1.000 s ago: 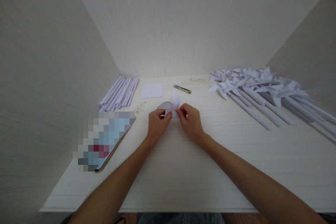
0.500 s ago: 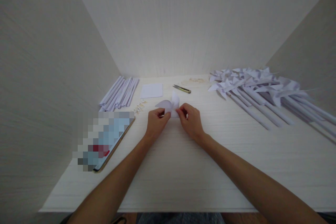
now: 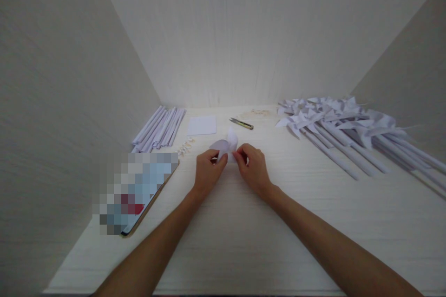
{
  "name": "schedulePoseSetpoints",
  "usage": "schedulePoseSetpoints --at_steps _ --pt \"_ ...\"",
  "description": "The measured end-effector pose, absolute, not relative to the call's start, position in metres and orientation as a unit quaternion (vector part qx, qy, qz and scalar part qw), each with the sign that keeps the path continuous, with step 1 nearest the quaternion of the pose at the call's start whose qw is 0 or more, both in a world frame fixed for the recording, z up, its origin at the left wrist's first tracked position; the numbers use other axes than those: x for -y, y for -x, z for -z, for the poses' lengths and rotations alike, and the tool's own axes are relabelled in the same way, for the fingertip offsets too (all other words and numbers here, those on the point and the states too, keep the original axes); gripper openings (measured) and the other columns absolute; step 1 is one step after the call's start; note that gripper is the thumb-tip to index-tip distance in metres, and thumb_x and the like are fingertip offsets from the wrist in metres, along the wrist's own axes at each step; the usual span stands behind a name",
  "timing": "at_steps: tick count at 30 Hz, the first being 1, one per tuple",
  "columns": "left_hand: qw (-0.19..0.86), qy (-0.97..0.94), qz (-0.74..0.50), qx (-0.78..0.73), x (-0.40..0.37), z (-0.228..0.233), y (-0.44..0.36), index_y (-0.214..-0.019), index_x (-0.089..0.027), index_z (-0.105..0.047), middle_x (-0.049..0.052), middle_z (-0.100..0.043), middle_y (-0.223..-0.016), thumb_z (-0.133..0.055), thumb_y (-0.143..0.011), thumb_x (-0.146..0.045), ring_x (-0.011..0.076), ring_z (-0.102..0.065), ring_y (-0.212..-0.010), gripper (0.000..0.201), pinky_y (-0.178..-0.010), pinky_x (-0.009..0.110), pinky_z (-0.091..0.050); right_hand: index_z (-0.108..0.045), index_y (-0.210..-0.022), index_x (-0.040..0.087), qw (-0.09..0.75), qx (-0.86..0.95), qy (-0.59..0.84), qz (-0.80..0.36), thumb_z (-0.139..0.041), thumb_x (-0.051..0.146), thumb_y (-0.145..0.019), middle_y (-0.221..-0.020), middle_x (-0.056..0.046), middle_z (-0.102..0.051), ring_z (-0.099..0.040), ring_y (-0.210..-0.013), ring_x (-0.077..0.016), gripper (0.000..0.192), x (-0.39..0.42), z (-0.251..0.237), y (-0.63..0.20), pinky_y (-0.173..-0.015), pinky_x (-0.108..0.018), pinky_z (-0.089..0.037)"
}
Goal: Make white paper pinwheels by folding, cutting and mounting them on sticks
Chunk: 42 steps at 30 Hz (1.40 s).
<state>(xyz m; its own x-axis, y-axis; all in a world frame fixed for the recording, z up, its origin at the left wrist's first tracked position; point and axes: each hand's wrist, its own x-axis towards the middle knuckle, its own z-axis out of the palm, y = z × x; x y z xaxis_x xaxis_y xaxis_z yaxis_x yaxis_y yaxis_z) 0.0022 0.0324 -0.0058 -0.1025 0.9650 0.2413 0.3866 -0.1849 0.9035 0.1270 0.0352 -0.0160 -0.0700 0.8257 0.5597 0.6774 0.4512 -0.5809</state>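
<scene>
A small white paper pinwheel head (image 3: 223,145), with curved blades standing up, is between my two hands at the middle of the table. My left hand (image 3: 210,167) pinches its left side between thumb and fingers. From the right, my right hand (image 3: 252,164) is closed in a pinch at the paper's edge, the fingertips close to its centre. Part of the paper is hidden behind my fingers. Just beyond it lies a pair of thread snips (image 3: 241,124). A stack of white paper squares (image 3: 202,125) rests to the left of the snips.
Rolled paper sticks (image 3: 159,129) lie at the back left. Below them is a phone (image 3: 149,195) with a blurred screen. Small pale bits (image 3: 186,146) sit near the sticks. Finished paper pinwheels (image 3: 324,120) are heaped at the right. Walls rise behind and on both sides.
The view has tilted up slightly, so more of the hanging items on the back wall shows. The paper between my hands has turned and folded in a little; both hands stay at it.
</scene>
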Motion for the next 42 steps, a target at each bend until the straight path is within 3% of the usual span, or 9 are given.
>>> schedulePoseSetpoints --at_steps 6,13,26,42 --pt "0.24 -0.636 -0.469 -0.564 -0.0314 0.0088 -0.0008 -0.06 -0.014 -0.06 -0.001 -0.058 -0.06 -0.051 -0.068 -0.023 0.0111 -0.051 -0.058 0.015 -0.056 0.021 -0.041 -0.043 -0.06 0.019 0.441 0.737 0.507 -0.069 -0.048 0.017 -0.077 -0.057 0.001 -0.05 -0.044 -0.054 -0.0128 0.018 -0.034 0.0159 -0.1268 -0.056 -0.027 -0.029" --pt "0.18 -0.669 -0.449 -0.565 -0.0331 0.0125 0.0015 -0.059 -0.016 -0.059 -0.001 -0.056 -0.057 -0.049 -0.071 -0.024 0.0106 -0.049 -0.055 0.018 -0.055 0.021 -0.04 -0.043 -0.06 0.019 0.444 0.744 0.493 -0.076 -0.047 0.015 -0.077 -0.059 0.001 -0.051 -0.044 -0.054 -0.0127 0.018 -0.0329 0.0153 -0.1268 -0.057 -0.027 -0.03" --pt "0.238 -0.658 -0.457 -0.549 -0.0356 0.0119 0.0013 -0.068 -0.013 -0.064 0.002 -0.061 -0.066 -0.051 -0.069 -0.023 0.0121 -0.055 -0.061 0.017 -0.059 0.022 -0.045 -0.043 -0.06 0.019 0.434 0.749 0.496 -0.07 -0.049 0.015 -0.076 -0.06 0.001 -0.05 -0.043 -0.055 -0.0126 0.019 -0.0344 0.0162 -0.127 -0.057 -0.026 -0.029" --pt "0.222 -0.654 -0.468 -0.551 -0.0349 0.0109 0.0013 -0.067 -0.015 -0.064 0.0 -0.063 -0.067 -0.049 -0.07 -0.022 0.0122 -0.055 -0.064 0.017 -0.058 0.021 -0.044 -0.047 -0.061 0.018 0.427 0.748 0.503 -0.074 -0.048 0.018 -0.079 -0.061 0.0 -0.055 -0.047 -0.056 -0.0131 0.018 -0.0335 0.0164 -0.1269 -0.059 -0.027 -0.031"
